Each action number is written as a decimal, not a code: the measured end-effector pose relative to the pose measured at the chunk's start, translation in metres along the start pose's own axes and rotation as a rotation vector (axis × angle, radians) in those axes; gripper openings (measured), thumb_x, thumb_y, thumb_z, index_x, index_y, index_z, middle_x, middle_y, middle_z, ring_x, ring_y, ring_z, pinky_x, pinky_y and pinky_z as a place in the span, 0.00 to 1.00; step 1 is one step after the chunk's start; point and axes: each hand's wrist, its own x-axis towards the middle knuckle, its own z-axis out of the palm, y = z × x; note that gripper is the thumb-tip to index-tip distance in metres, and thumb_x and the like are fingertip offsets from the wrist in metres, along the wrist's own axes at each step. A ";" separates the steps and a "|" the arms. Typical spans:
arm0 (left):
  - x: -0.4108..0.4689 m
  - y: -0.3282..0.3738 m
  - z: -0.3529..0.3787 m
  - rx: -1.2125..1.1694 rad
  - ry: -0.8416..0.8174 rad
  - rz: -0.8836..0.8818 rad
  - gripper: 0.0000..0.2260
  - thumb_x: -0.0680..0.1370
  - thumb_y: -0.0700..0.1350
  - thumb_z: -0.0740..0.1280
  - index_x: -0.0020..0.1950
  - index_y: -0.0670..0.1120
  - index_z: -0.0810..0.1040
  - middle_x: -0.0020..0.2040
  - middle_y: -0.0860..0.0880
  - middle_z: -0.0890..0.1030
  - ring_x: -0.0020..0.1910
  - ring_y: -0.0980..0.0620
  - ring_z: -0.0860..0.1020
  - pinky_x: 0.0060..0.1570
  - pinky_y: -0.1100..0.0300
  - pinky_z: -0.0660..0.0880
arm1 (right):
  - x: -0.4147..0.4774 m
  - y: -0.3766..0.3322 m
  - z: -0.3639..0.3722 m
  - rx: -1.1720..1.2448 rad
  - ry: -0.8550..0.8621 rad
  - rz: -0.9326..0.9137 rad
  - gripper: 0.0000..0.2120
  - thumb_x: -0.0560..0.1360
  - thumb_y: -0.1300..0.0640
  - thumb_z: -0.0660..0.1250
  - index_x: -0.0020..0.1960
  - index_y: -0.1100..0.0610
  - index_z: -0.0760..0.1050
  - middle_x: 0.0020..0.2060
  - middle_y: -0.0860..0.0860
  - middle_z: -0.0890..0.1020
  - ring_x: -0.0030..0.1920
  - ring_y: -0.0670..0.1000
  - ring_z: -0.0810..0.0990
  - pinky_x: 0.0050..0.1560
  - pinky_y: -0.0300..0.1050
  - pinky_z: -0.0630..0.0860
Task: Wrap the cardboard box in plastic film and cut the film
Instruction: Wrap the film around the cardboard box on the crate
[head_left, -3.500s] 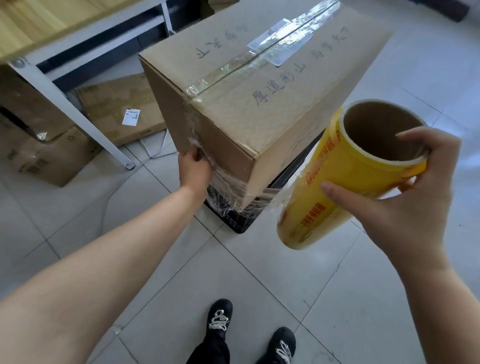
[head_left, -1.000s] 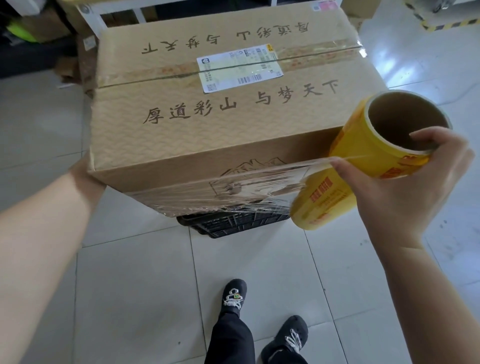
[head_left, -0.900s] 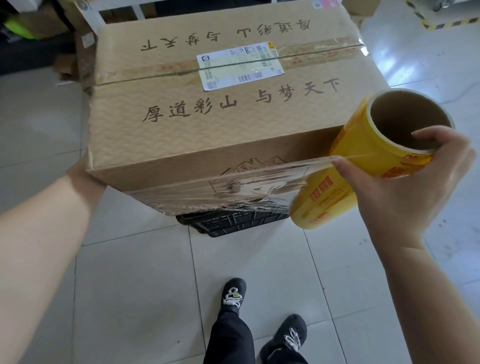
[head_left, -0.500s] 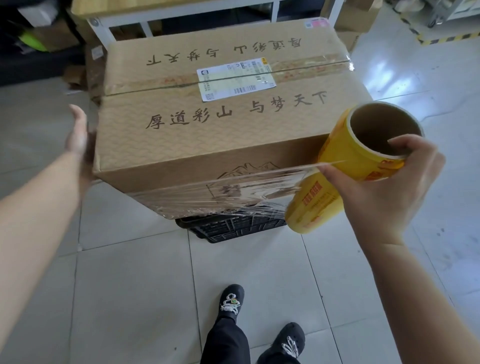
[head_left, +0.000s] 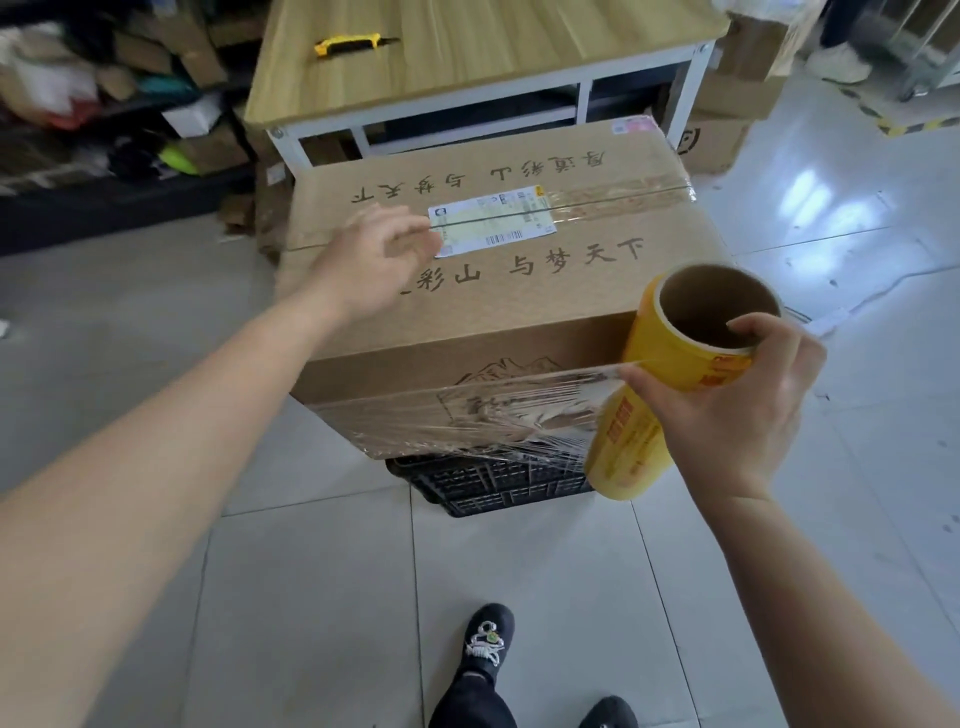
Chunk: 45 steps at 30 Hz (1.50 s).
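One box (head_left: 519, 317), wooden table (head_left: 467, 83), tiled floor (head_left: 311, 597).

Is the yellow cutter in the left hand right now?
No, the yellow cutter lies on the wooden table beyond the cardboard box.

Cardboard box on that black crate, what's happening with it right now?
A person is wrapping the cardboard box in plastic film. The right hand grips the yellow film roll at the box's near right corner, with film stretched across the lower front face and not yet cut. The left hand is open over the box top, beside the shipping label. A yellow cutter lies on the wooden table behind.
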 end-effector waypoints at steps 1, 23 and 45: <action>-0.002 0.014 0.007 0.065 -0.032 0.052 0.23 0.80 0.59 0.58 0.73 0.49 0.70 0.77 0.49 0.64 0.78 0.48 0.55 0.76 0.48 0.51 | 0.000 0.000 0.000 -0.004 -0.003 0.000 0.41 0.55 0.44 0.82 0.61 0.56 0.68 0.62 0.56 0.68 0.60 0.53 0.72 0.50 0.41 0.67; 0.023 0.185 0.098 0.394 -0.176 0.389 0.06 0.76 0.41 0.67 0.51 0.49 0.79 0.45 0.51 0.74 0.44 0.48 0.73 0.29 0.60 0.61 | 0.000 0.013 0.005 0.010 0.020 -0.078 0.45 0.52 0.44 0.82 0.61 0.53 0.64 0.60 0.56 0.70 0.58 0.55 0.72 0.48 0.38 0.69; 0.050 0.209 0.118 0.291 -0.391 0.741 0.08 0.76 0.50 0.66 0.52 0.54 0.84 0.46 0.55 0.85 0.47 0.53 0.81 0.49 0.51 0.77 | -0.006 0.184 0.064 0.685 -0.598 1.347 0.39 0.74 0.27 0.47 0.76 0.50 0.58 0.75 0.55 0.62 0.75 0.57 0.58 0.72 0.64 0.54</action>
